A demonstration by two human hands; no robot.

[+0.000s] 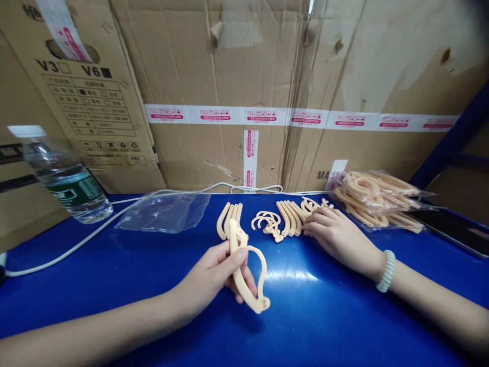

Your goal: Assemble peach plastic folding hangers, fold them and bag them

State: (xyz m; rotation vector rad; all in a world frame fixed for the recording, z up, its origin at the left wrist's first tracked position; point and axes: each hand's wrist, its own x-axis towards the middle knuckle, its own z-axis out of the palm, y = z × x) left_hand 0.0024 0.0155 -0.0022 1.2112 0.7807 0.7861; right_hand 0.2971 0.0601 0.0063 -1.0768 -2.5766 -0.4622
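Observation:
My left hand [225,270] is closed around a beige plastic clip-like piece [239,278], made of a long curved arm joined at its lower end to a thinner bowed arm. It is held up above the blue table, tilted, with thumb and fingers pinching its middle. My right hand [326,224] rests over the loose parts farther back, fingers curled and together; whatever is under the fingertips is hidden. Beside those fingers lies a row of beige curved arms [290,216]. Left of the row is a small heap of thin curved parts [267,223], and more small parts [309,204] lie just behind my right fingers.
Another row of curved arms [225,219] lies behind my left hand. A clear plastic bag [164,211] and a water bottle [69,178] are at left. Bagged beige parts [376,196] and a dark phone [454,229] sit at right. Cardboard [214,158] and a white cable [72,252] border the back.

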